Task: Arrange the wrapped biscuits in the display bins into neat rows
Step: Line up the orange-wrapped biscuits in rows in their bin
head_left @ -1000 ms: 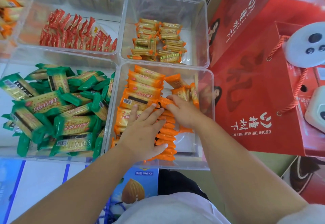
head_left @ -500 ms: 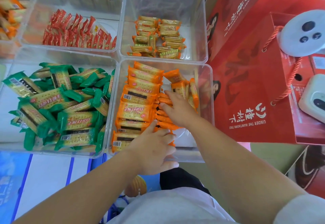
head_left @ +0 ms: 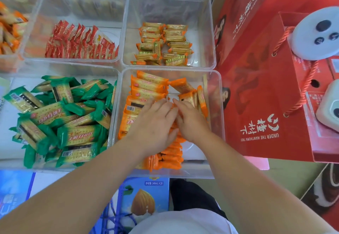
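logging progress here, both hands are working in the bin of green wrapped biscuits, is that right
Not quite. The head view shows the left hand and right hand both in the bin of orange wrapped biscuits. The green wrapped biscuits lie in the neighbouring bin, with no hand on them.

The left hand (head_left: 154, 123) and right hand (head_left: 193, 121) cover the middle orange packets (head_left: 170, 154). The leftmost bin (head_left: 11, 65) is cut off; rear bins (head_left: 95, 8) are blurred.
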Demonstrator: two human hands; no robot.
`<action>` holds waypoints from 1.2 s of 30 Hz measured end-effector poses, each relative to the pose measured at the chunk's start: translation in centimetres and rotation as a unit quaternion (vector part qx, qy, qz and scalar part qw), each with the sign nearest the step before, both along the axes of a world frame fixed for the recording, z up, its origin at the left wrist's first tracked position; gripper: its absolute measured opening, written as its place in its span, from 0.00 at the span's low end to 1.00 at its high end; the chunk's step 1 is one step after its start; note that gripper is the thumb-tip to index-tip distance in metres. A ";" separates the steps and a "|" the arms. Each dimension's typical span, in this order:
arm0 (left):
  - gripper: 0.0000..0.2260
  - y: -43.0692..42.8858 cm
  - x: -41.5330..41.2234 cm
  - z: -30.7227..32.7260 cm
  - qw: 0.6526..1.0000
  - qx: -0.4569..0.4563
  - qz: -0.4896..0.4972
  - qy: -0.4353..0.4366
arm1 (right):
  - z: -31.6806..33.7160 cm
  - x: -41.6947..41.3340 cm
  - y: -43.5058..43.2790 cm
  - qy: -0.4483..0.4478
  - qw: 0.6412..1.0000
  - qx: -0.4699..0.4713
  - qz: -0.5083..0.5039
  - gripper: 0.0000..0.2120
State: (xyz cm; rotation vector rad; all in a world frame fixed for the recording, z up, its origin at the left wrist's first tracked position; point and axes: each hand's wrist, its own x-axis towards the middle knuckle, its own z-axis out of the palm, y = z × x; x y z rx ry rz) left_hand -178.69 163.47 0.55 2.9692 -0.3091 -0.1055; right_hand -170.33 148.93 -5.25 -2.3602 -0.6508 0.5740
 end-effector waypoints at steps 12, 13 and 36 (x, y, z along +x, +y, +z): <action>0.35 1.4 1.5 -3.7 0.994 0.079 0.010 0.070 | 0.8 -0.4 -1.2 -0.111 0.962 -0.232 -0.089 0.15; 0.35 1.5 1.5 -3.7 0.995 0.073 0.012 0.071 | 0.7 -0.4 -1.1 -0.109 0.959 -0.248 -0.081 0.15; 0.35 1.6 1.4 -4.1 0.995 0.064 0.018 0.079 | 0.9 0.2 0.4 -0.037 0.966 -0.019 -0.255 0.21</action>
